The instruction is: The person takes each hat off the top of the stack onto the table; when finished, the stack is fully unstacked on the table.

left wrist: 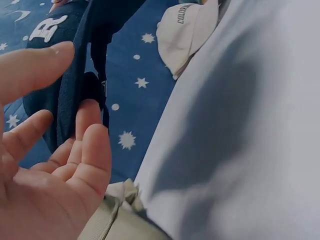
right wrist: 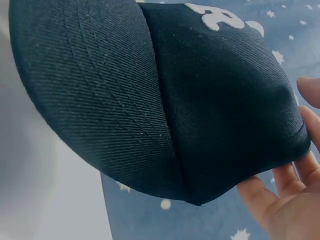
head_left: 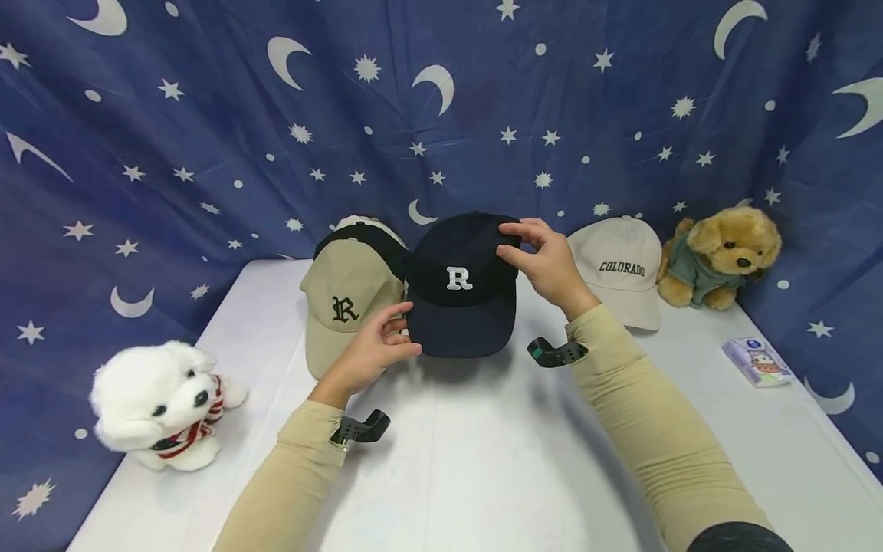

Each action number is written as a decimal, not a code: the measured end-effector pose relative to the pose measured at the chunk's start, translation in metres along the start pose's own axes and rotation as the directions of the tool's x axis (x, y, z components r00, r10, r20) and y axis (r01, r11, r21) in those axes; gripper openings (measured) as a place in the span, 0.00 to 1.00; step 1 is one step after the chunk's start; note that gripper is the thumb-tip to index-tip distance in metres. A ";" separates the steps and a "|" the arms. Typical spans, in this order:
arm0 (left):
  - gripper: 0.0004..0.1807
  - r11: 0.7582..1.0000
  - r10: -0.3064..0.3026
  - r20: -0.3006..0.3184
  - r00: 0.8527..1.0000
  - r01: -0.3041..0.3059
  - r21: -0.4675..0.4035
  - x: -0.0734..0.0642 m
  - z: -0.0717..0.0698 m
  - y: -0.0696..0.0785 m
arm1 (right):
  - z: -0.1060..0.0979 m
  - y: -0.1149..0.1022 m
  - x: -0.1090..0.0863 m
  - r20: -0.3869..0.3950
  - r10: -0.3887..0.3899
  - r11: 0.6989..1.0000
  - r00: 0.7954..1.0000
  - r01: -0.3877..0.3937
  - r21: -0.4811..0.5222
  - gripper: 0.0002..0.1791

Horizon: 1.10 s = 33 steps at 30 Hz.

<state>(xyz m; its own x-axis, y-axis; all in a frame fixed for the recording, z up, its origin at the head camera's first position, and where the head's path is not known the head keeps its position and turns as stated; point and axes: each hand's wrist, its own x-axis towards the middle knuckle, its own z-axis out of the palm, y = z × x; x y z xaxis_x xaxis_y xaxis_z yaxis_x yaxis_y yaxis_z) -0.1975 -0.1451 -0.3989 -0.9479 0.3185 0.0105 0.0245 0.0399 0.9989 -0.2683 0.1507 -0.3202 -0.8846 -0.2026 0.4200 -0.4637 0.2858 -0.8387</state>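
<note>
A navy baseball cap (head_left: 461, 253) with a white letter R on its front is held up between both hands, brim toward me. My left hand (head_left: 379, 345) holds its left side near the brim. In the left wrist view, the fingers (left wrist: 95, 150) reach under the cap's edge, and the thumb lies on the other side. My right hand (head_left: 548, 261) grips the crown's upper right side, also seen in the right wrist view, with fingers curling behind the edge. Just left stands a beige cap (head_left: 355, 284) with a dark R, in front of a black-and-white one (head_left: 366, 230).
A cream cap (head_left: 621, 264) lettered COLORADO stands at right, beside a brown plush dog (head_left: 720, 253). A purple packet (head_left: 757, 362) lies near the right edge of the white table (head_left: 483, 460). At left sits a white plush dog (head_left: 165, 402). A blue starry curtain (head_left: 483, 92) hangs behind.
</note>
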 end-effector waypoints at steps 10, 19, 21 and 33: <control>0.39 0.999 -0.034 -0.019 0.999 0.034 0.032 0.017 0.017 -0.009 | -0.021 0.014 -0.003 0.033 0.071 0.997 0.997 -0.071 -0.005 0.26; 0.37 0.996 -0.062 -0.007 0.998 0.062 0.056 0.023 0.025 -0.013 | -0.036 0.026 -0.005 0.126 0.123 0.992 0.984 -0.117 -0.057 0.25; 0.36 0.997 -0.064 0.001 0.998 0.064 0.053 0.024 0.026 -0.016 | -0.036 0.026 -0.004 0.139 0.129 0.990 0.982 -0.121 -0.065 0.25; 0.36 0.992 -0.079 -0.017 0.997 0.080 0.100 0.040 0.038 -0.028 | -0.042 0.028 0.003 0.161 0.199 0.976 0.967 -0.180 -0.125 0.27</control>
<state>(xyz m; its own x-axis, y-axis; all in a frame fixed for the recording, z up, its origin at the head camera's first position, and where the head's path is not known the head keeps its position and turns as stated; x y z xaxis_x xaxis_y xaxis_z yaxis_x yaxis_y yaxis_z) -0.2239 -0.0978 -0.4279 -0.9520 0.2985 -0.0674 -0.0198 0.1598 0.9870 -0.2862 0.1980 -0.3280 -0.9395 -0.2893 0.1832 -0.2990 0.4322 -0.8508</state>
